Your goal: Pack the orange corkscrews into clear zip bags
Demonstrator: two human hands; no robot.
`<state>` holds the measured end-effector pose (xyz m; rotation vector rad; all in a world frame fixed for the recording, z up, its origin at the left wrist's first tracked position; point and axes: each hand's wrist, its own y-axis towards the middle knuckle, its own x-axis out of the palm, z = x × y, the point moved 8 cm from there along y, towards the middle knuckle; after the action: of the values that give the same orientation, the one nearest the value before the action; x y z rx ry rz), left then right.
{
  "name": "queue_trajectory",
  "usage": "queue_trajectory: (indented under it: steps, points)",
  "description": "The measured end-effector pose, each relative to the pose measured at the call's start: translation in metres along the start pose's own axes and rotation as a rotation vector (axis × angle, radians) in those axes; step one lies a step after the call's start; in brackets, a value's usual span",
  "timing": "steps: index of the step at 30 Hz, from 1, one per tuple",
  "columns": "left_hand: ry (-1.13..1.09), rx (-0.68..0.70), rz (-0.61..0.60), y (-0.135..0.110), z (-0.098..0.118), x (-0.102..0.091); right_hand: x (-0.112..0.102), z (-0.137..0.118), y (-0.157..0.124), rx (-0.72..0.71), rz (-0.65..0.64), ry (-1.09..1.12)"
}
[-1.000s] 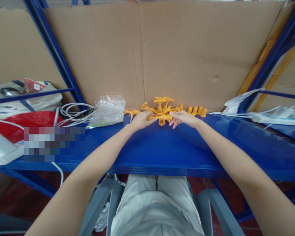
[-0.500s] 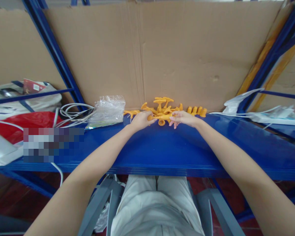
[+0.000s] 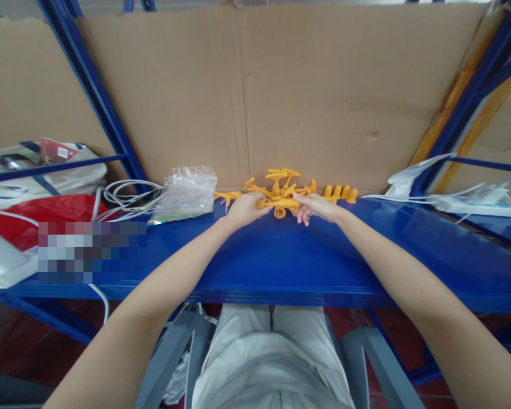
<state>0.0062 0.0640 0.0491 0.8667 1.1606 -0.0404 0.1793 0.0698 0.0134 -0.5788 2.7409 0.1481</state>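
A long yellow plastic piece (image 3: 284, 202) lies level between my two hands, close above the blue shelf. My left hand (image 3: 247, 209) pinches its left end, fingers closed around it. At its right end, my right hand (image 3: 317, 208) grips with thumb and forefinger, the other fingers loosely curled below. Just under the piece is a round yellow part (image 3: 280, 213) with a dark opening. Behind my hands stand several yellow T-shaped handles (image 3: 276, 176). Left of my left hand lies a yellow corkscrew (image 3: 227, 196) with its metal spiral showing. Several short yellow caps (image 3: 338, 192) stand in a row at the right.
A clear plastic bag (image 3: 189, 190) and white cables (image 3: 128, 193) lie at the left. Cardboard (image 3: 323, 85) walls off the back. A white power strip (image 3: 481, 204) sits at the right. Blue posts (image 3: 93, 96) frame the shelf (image 3: 281, 261).
My right hand has shifted slightly along the yellow piece, its lower fingers opening a little. My left hand stays almost still.
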Motion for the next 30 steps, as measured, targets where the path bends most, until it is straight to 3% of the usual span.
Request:
queue_trajectory:
  steps: [11, 17, 24, 27, 30]
  points:
    - [0.023, -0.007, 0.015, 0.001, -0.002, -0.001, 0.001, 0.004, 0.000, 0.079, 0.051, 0.092]
    - [0.035, -0.030, 0.034, 0.001, -0.007, -0.001, -0.002, -0.008, -0.005, 0.020, 0.143, 0.217]
    - [-0.063, -0.096, 0.111, 0.004, -0.034, -0.008, -0.047, -0.006, -0.011, -0.008, 0.479, 0.287]
    - [0.070, -0.165, 0.032, 0.002, -0.056, -0.002, -0.071, 0.006, -0.016, 0.051, 0.628, 0.301]
    - [0.234, -0.320, -0.110, -0.005, -0.085, 0.008, -0.085, 0.022, -0.020, 0.138, 0.725, 0.276]
